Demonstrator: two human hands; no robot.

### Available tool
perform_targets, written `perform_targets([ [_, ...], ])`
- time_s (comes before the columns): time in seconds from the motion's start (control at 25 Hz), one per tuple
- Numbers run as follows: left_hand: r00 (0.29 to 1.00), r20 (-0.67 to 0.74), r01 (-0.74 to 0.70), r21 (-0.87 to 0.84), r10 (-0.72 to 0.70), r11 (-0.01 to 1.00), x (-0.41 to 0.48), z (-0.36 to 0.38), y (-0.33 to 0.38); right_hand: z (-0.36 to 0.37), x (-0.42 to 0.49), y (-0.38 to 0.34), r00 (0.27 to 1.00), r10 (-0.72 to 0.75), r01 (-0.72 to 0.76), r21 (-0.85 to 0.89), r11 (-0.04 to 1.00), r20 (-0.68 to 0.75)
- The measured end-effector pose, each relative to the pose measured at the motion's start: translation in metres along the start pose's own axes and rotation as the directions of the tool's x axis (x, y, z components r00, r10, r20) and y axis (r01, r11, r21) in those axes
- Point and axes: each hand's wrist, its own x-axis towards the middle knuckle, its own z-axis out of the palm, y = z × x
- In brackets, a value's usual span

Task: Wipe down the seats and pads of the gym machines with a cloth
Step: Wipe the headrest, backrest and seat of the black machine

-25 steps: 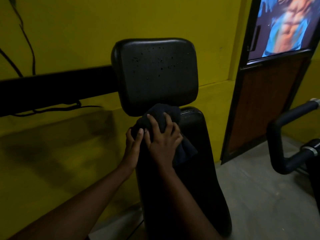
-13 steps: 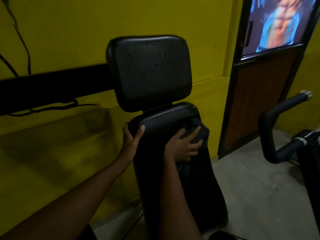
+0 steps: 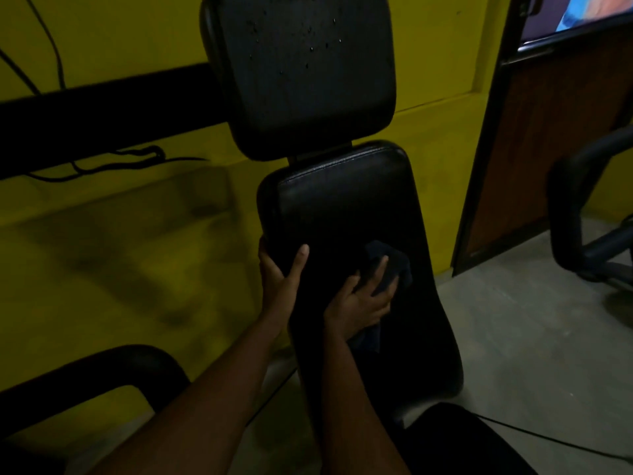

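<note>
Head view, down, near back pad (image 3: 349,217)

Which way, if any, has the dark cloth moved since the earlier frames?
Yes: the dark cloth under the right hand has slid down the long black back pad, away from the square black head pad.

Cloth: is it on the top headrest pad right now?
No, the right hand presses the cloth against the lower back pad, below the headrest pad.

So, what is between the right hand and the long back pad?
The dark cloth: the right hand presses it against the back pad, and nothing else shows between them. The head view shows this.
</note>
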Motion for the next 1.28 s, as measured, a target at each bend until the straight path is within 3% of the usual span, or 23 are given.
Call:
perform_targets([
  [0.08,1.000,-0.022,-0.004,-0.002,0.004,1.000,-0.004,0.002,-0.004,-0.006,0.010,0.006,0.990,0.141,-0.142,0.036,0.989,0.027],
  [0.12,0.999,-0.047,-0.010,-0.007,0.009,1.000,-0.003,0.002,-0.009,-0.009,0.015,-0.002,0.992,0.122,-0.124,0.059,0.990,0.042],
  [0.16,0.998,-0.064,-0.032,-0.028,0.030,0.999,-0.001,0.003,-0.014,-0.009,0.021,-0.018,0.998,-0.027,0.022,0.097,0.995,0.055],
  [0.24,0.996,-0.056,-0.074,-0.046,0.071,0.996,0.000,0.005,-0.016,-0.011,0.037,-0.051,0.905,-0.422,0.416,0.110,0.903,0.040],
  [0.28,0.995,-0.058,-0.083,-0.053,0.079,0.995,0.000,0.005,-0.015,-0.010,0.050,-0.058,0.857,-0.514,0.509,0.093,0.856,0.034],
  [0.32,0.995,-0.057,-0.080,-0.066,0.077,0.995,-0.001,0.006,-0.015,-0.009,0.064,-0.058,0.860,-0.510,0.507,0.090,0.857,0.011],
  [0.4,0.996,-0.064,-0.074,-0.082,0.069,0.994,0.000,0.004,-0.017,-0.005,0.080,-0.031,0.948,-0.313,0.317,0.104,0.943,-0.049],
  [0.52,0.995,-0.060,-0.085,-0.091,0.079,0.992,0.002,0.007,-0.022,-0.009,0.071,0.040,0.998,0.006,-0.002,0.068,0.998,-0.056],
  [0.56,0.995,-0.061,-0.083,-0.089,0.078,0.993,0.000,0.007,-0.021,-0.015,0.067,0.055,0.989,0.146,-0.147,0.087,0.985,0.021],
  [0.64,0.996,-0.061,-0.074,-0.085,0.069,0.994,-0.003,0.007,-0.021,-0.023,0.066,0.060,0.901,0.401,-0.421,0.111,0.900,0.162],
  [0.68,0.996,-0.055,-0.074,-0.076,0.070,0.994,-0.004,0.006,-0.020,-0.027,0.066,0.047,0.884,0.429,-0.453,0.114,0.884,0.187],
  [0.72,0.996,-0.047,-0.075,-0.070,0.072,0.995,-0.004,0.005,-0.019,-0.029,0.062,0.026,0.918,0.349,-0.377,0.141,0.915,0.189],
  [0.8,0.998,-0.016,-0.056,-0.066,0.055,0.996,-0.001,0.001,-0.022,-0.027,0.037,-0.018,0.983,-0.056,0.015,0.226,0.974,0.175],
  [0.84,1.000,0.010,-0.022,-0.060,0.023,0.998,-0.001,0.001,-0.025,-0.025,0.018,-0.031,0.953,-0.245,0.200,0.237,0.951,0.177],
  [0.92,0.999,0.009,0.045,-0.060,-0.044,0.997,-0.013,0.002,-0.041,-0.017,-0.011,-0.022,0.907,-0.375,0.333,0.220,0.917,0.190],
  [1.12,0.992,-0.005,0.128,-0.040,-0.128,0.991,-0.045,0.004,-0.091,-0.002,-0.028,0.112,0.989,-0.125,0.122,0.046,0.991,0.082],
  [1.2,0.991,0.002,0.137,-0.032,-0.137,0.990,-0.046,0.003,-0.098,-0.002,-0.031,0.145,0.995,0.080,-0.081,0.016,0.997,0.053],
  [1.28,0.991,-0.007,0.134,-0.037,-0.134,0.990,-0.048,0.005,-0.096,-0.003,-0.032,0.143,0.948,0.319,-0.319,0.059,0.946,0.014],
])
